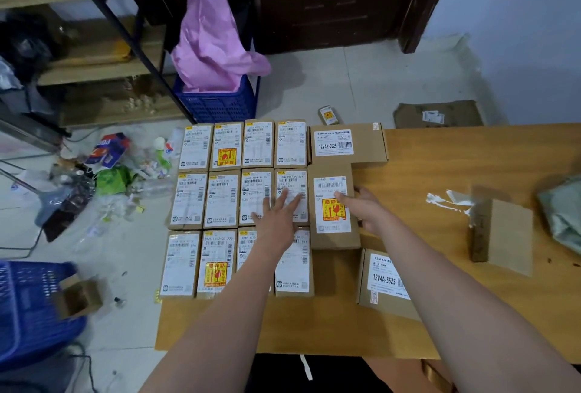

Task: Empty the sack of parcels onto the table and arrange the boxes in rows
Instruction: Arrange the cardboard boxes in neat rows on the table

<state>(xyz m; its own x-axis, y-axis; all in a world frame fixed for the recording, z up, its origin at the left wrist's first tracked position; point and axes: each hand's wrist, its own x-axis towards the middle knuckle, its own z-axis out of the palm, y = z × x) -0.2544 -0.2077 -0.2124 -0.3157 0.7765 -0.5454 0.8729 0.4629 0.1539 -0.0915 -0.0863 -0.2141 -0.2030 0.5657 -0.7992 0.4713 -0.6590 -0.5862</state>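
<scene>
1. Landmark: tall brown cardboard box with a yellow fragile sticker (334, 207), lying flat on the wooden table (440, 166).
2. Right hand (366, 208) grasps that box: thumb on its label, fingers wrapped over its right edge.
3. Left hand (278, 221) is released, fingers straight and spread, pressing flat on the small labelled boxes just left of the landmark.
4. Grid of small brown labelled boxes (220, 201) fills the table left of the landmark: three rows of four, edges touching.
5. Wide flat brown box marked 12V4A-5525 (349, 144) sits just behind the landmark; a second like it (382, 282) lies near its front right corner.
6. Plain brown carton (503, 232) well right of the landmark; grey-green sack (562, 213) beyond it at the table's right edge.
</scene>
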